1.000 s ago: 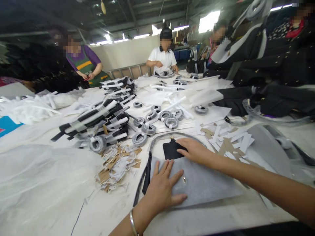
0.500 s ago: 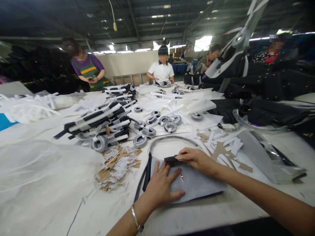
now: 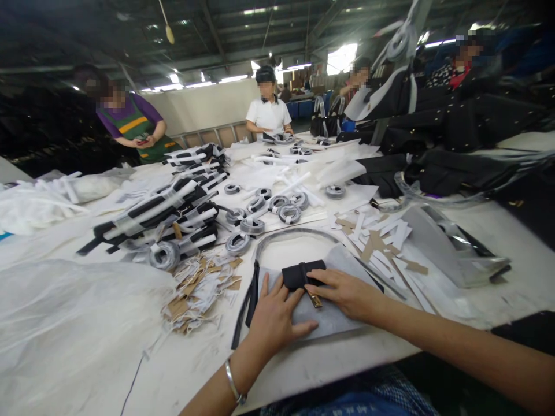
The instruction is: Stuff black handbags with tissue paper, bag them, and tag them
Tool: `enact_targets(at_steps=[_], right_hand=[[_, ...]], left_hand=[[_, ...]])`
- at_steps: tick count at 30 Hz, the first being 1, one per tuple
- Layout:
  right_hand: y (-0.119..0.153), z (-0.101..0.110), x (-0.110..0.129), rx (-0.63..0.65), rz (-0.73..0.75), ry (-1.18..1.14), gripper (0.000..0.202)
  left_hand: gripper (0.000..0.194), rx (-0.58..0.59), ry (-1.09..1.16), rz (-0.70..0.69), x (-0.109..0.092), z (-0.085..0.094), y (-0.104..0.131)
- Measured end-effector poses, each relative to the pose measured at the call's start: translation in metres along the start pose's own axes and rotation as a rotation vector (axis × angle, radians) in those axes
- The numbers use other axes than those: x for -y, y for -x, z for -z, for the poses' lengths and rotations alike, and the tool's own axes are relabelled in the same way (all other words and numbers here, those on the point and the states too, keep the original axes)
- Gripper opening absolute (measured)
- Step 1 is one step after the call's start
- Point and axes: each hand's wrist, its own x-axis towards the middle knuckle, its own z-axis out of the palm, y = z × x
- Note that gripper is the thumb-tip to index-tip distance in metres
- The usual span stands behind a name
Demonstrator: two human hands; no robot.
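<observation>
A bag covered by a grey sheet (image 3: 342, 271) lies on the table before me, its wrapped handle (image 3: 295, 232) arching away at the back. Over the sheet's upper middle is a black flap (image 3: 292, 276) with a gold clasp (image 3: 315, 299) at its lower end. Flat on the sheet, fingers spread, rests my left hand (image 3: 275, 315), its fingertips by the flap's lower left edge. My right hand (image 3: 347, 292) has its fingers on the flap's right side and strap; its fingertips are bent closed on it.
Paper tags with strings (image 3: 202, 289) lie left, below wrapped black straps (image 3: 151, 214). Coiled rings (image 3: 289, 214) sit beyond the bag. Card strips (image 3: 381, 242) and a plastic-wrapped piece (image 3: 451, 242) lie right. A person in white (image 3: 269, 112) works across the table.
The black flap now lies spread over the sheet, with the gold clasp below it. My right hand has moved down along it. The whole view has shifted slightly.
</observation>
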Motion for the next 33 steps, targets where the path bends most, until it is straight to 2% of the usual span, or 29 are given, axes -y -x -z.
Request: enact_targets(at_steps=[3, 6, 9, 12, 18, 22, 29, 33], right_hand=[[0.003, -0.002, 0.003, 0.002, -0.025, 0.0, 0.062], [0.002, -0.004, 0.007, 0.009, -0.048, 0.004, 0.059], [0.0, -0.003, 0.011, 0.013, -0.066, 0.016, 0.054], [-0.002, 0.001, 0.015, 0.042, -0.066, 0.04, 0.054], [-0.005, 0.003, 0.018, 0.085, -0.082, 0.039, 0.053], [-0.001, -0.003, 0.014, 0.043, -0.069, 0.008, 0.054], [0.006, -0.009, 0.008, -0.014, -0.054, 0.026, 0.067], [0.004, -0.007, 0.008, 0.007, -0.066, 0.02, 0.066]], left_hand=[[0.068, -0.135, -0.083, 0.024, -0.01, -0.002, 0.007], [0.052, -0.181, -0.101, -0.086, -0.019, -0.002, 0.011], [0.046, -0.126, -0.042, -0.228, -0.024, -0.003, 0.01], [0.042, -0.073, 0.027, -0.273, -0.025, -0.005, 0.011], [0.042, -0.054, 0.087, -0.245, -0.03, -0.007, 0.014], [0.041, -0.06, 0.124, -0.265, -0.027, -0.01, 0.018], [0.038, -0.144, 0.159, -0.258, -0.019, -0.022, 0.028], [0.045, -0.079, 0.159, -0.225, -0.024, -0.018, 0.025]])
